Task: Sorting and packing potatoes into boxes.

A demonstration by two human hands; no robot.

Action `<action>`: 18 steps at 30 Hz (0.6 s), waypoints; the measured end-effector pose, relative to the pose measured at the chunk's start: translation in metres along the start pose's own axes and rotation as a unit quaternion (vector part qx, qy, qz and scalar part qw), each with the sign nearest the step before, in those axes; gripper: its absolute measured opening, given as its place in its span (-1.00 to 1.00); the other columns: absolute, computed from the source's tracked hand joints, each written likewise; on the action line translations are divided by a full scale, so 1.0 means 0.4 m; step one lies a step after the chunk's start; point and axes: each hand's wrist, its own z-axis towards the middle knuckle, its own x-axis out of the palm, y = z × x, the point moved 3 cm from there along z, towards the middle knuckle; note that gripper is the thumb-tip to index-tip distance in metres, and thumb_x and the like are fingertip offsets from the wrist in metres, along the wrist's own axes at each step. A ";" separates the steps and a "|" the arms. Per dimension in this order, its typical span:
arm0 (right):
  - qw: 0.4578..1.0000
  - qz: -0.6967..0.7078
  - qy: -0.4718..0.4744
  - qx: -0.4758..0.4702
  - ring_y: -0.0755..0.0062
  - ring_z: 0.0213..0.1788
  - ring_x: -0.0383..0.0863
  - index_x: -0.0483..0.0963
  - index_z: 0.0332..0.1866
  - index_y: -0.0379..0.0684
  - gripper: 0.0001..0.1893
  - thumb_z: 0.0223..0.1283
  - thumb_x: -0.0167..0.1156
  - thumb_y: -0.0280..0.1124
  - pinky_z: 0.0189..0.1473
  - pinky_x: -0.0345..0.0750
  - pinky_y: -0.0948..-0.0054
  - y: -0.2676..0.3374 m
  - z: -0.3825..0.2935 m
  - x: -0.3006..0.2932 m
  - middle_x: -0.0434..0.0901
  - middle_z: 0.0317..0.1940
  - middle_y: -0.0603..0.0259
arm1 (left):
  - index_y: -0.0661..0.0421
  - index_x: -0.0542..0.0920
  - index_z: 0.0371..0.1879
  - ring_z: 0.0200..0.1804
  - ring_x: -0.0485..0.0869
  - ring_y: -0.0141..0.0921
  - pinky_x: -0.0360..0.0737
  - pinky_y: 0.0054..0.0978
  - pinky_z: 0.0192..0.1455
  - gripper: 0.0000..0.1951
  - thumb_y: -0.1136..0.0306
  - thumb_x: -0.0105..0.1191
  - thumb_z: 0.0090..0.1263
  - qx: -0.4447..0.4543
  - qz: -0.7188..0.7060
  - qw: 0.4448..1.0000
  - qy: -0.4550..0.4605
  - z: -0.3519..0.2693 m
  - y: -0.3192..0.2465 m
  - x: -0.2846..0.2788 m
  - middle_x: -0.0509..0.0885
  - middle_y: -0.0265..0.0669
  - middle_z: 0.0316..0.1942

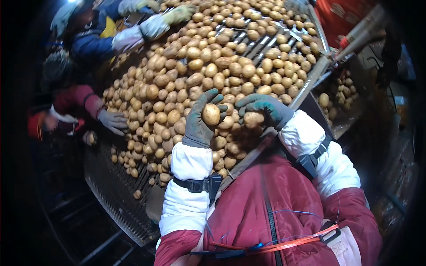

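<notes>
My left hand (202,119), in a grey-green work glove, is palm up with a round potato (211,114) held between its fingers and palm. To its right, my right hand (266,109) wears a similar glove and has its fingers curled over another potato (253,119), which shows below them. Both hands are just above a thick layer of potatoes (194,79) spread over a sorting table with metal bars (258,50). The tips of some right-hand fingers are partly hidden.
A co-worker's gloved hand (113,122) touches the potatoes at the left; another co-worker's glove (179,15) reaches over them at the top left. A metal side rail (311,79) borders the potatoes at the right. Beyond it lie more potatoes (346,88) in a lower container.
</notes>
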 end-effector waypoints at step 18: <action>0.854 0.220 -0.471 0.007 0.17 -0.38 0.76 0.57 0.10 -0.28 -0.67 0.42 0.04 -0.31 -0.37 0.74 0.27 -0.019 -0.881 -0.255 0.66 -0.38 0.06 | 0.20 0.46 0.34 0.23 0.52 -0.42 0.43 -0.50 0.30 -0.51 0.26 0.09 0.49 0.083 0.405 0.866 0.280 0.186 0.282 0.680 0.58 -0.20 0.21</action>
